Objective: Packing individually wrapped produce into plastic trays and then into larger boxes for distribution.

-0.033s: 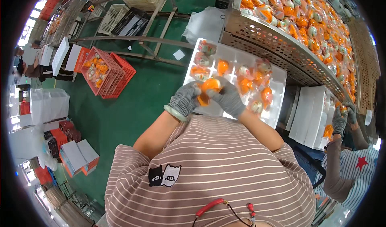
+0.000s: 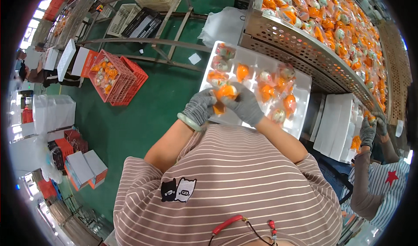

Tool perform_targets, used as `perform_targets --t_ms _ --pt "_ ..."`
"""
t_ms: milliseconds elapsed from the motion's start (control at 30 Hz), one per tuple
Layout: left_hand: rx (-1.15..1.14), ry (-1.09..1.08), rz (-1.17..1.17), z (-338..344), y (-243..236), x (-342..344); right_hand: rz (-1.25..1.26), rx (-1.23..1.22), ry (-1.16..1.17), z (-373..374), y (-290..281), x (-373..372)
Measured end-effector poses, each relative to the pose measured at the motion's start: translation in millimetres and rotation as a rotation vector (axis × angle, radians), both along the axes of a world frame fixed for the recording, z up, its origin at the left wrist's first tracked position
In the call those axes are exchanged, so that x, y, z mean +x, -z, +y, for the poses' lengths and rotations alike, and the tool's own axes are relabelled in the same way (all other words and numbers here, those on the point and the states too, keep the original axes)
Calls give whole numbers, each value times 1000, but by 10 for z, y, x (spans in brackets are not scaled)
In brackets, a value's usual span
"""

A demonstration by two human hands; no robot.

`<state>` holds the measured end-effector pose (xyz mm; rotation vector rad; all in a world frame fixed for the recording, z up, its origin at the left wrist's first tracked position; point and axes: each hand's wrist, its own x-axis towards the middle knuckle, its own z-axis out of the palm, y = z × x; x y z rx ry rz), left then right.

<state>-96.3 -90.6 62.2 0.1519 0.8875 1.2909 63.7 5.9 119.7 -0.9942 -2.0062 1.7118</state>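
Evidently for steadiness, the left hand (image 2: 200, 106) and right hand (image 2: 245, 105) are both clamped on one orange packet (image 2: 226, 91), gripping opposite sides, over the tray's near left part. The white tray (image 2: 301, 114) lies just beside the perforated bin (image 2: 278, 33), presumably for a short reach; its compartments likely keep the other packets (image 2: 242, 72) from rolling together.

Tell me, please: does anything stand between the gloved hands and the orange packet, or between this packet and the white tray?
Nothing visible does: left hand and right hand hold the orange packet over the white tray; the spot directly beneath is hidden.
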Motion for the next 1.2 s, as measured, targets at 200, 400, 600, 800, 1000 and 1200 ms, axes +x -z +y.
perform_targets --t_ms 200,400,600,800,1000,1200 --pt "-256 -64 384 120 -350 -165 -399 500 -198 189 375 -352" --pt "-202 43 589 65 -204 -300 -625 556 -404 174 267 -643" --pt "-148 -90 508 6 -587 -309 390 -728 -186 595 259 -18" --pt "17 12 605 114 -540 111 435 -711 -227 356 168 34" --pt "58 -9 160 109 -441 29 328 -526 -206 259 -115 80" --pt "-58 68 82 147 -573 -138 174 -143 -403 223 -29 -78"
